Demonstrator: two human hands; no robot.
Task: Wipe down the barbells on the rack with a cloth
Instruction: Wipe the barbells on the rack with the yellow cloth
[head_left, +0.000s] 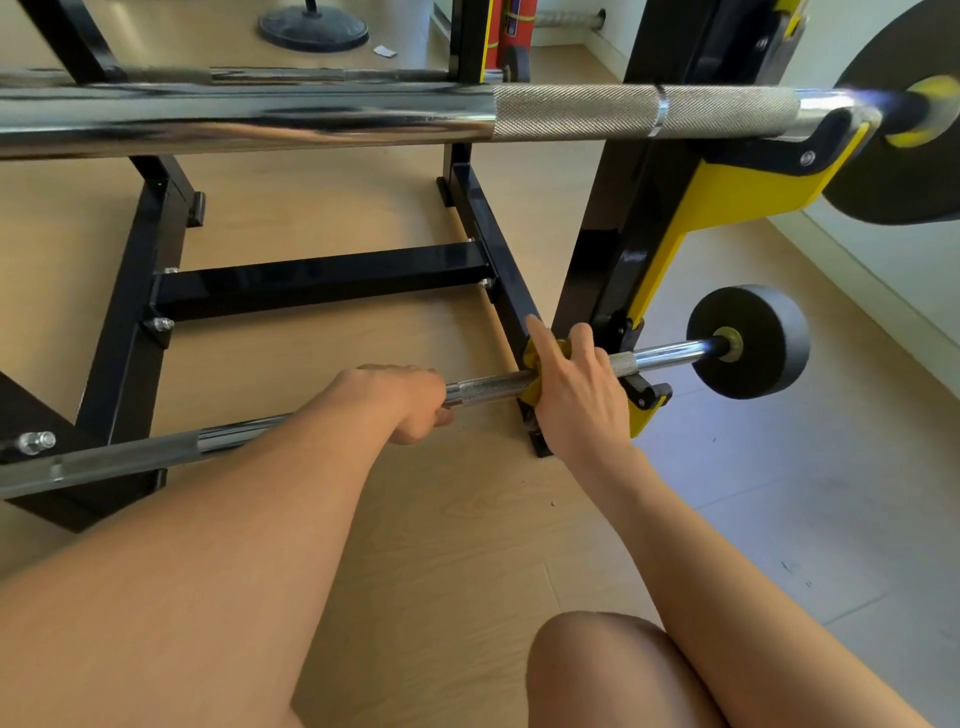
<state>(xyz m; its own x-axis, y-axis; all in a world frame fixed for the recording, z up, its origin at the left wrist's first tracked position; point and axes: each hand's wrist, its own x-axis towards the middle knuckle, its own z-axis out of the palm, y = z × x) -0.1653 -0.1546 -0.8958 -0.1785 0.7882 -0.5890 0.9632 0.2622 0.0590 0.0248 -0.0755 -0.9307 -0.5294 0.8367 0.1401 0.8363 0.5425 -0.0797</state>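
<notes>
A low chrome barbell (488, 387) lies across the black-and-yellow rack (670, 208), with a small black plate (748, 340) on its right end. My left hand (410, 400) is closed around the bar near its middle. My right hand (571, 384) presses a yellow cloth (535, 358) around the bar just left of the rack's hook, index finger stretched out. A thicker upper barbell (571, 111) rests higher on the rack, carrying a large black plate (904, 114) on the right.
Black base rails and a crossbar (322, 278) of the rack sit on the wooden floor. A third bar (260, 75) lies behind the upper one. A round black base (314, 26) and a red cylinder (514, 26) stand at the back. My knee (597, 670) is bottom centre.
</notes>
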